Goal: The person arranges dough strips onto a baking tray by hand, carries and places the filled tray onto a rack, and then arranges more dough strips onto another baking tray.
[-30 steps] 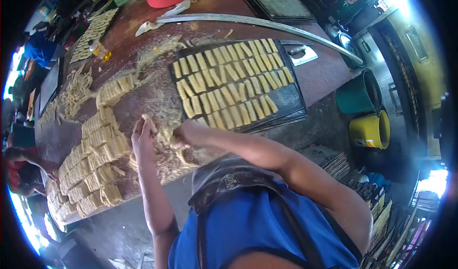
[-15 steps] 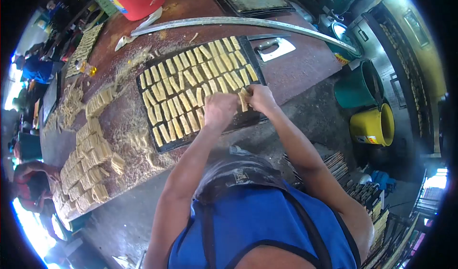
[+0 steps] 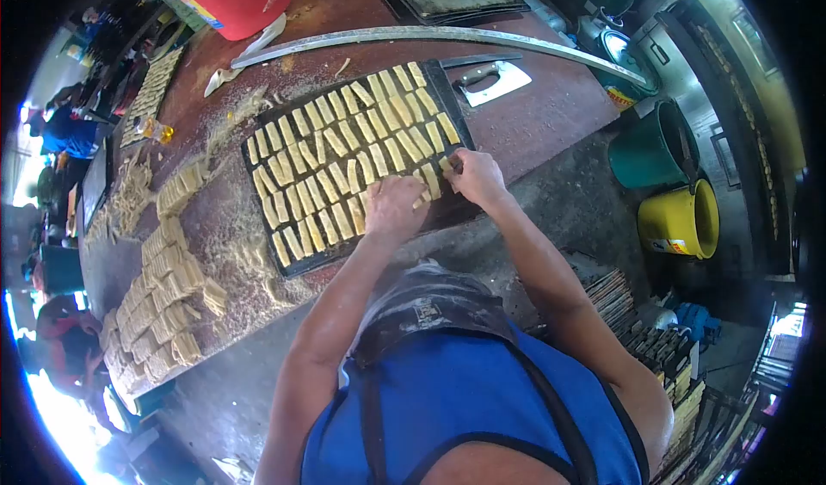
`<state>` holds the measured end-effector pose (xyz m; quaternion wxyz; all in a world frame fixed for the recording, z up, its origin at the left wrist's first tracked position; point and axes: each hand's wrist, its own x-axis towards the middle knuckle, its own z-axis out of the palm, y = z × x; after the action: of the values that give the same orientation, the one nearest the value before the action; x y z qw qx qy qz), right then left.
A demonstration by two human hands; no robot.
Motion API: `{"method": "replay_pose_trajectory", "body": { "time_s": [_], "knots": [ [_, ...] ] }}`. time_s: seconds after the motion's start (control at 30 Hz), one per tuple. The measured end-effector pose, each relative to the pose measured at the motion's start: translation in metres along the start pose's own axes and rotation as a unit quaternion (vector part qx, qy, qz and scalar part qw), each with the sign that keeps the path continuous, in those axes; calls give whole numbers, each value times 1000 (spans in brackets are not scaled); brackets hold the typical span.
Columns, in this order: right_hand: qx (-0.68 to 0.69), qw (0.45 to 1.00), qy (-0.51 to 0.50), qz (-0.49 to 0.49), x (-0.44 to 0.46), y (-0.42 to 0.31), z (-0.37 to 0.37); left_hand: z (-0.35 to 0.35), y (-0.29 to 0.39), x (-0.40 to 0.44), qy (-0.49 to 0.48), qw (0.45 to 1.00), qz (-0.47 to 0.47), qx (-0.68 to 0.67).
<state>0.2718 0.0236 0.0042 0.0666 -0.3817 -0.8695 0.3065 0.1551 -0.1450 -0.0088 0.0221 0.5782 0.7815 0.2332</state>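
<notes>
A dark baking tray lies in front of me, covered with rows of pale dough strips. Above its near side, my left hand is closed with curled fingers around dough strips, whose ends show beside the fingers. My right hand pinches a single dough strip between thumb and fingers at the tray's right near corner. A few strips lie between the two hands. The left fingertips are partly hidden.
Stacked dough strips and scattered crumbs cover the table's left side. Beyond the tray are a long metal bar, a scraper blade and a red bucket. Green and yellow buckets stand right. Another person is at left.
My right hand has shifted slightly right, now pinching a strip at the tray's right edge. More strips show between my hands. The left hand has barely moved.
</notes>
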Motion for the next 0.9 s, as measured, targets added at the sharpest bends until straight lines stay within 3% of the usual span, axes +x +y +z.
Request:
{"method": "replay_pose_trajectory", "body": {
  "time_s": [0.17,0.23,0.3,0.43,0.47,0.5,0.53,0.57,0.63,0.7,0.77,0.83,0.9],
  "knots": [
    [24,1000,7,-15,5,3,8,-16,-4,11,-32,999,2,15],
    [58,998,-28,2,6,-5,5,-43,-9,15,98,965,-115,-214],
    [71,997,-30,-8,5,-5,16,-63,-33,3,216,935,-186,-209],
    [47,997,9,-57,3,-7,22,-106,-86,-62,253,884,-298,-256],
    [30,999,10,-44,3,-10,20,-121,-97,-83,204,879,-357,-241],
    [16,999,7,-35,-1,-17,15,-119,-113,-102,216,876,-367,-228],
    [31,999,-24,25,-5,-32,7,-109,-136,-127,251,829,-372,-334],
    [3,1000,-9,5,-2,-25,13,-111,-154,-150,287,772,-366,-433],
    [16,1000,-1,9,2,-22,19,-120,-180,-180,304,744,-366,-469],
    [-62,997,35,-23,5,-59,29,-150,-195,-195,229,764,-430,-423],
    [13,996,87,-4,7,-102,43,-184,-212,-199,142,809,-436,-368],
    [59,994,26,-84,16,-147,69,-203,-242,-201,120,816,-429,-369],
    [96,987,-39,-121,17,-203,103,-231,-263,-199,49,855,-440,-270]
  ]
}}
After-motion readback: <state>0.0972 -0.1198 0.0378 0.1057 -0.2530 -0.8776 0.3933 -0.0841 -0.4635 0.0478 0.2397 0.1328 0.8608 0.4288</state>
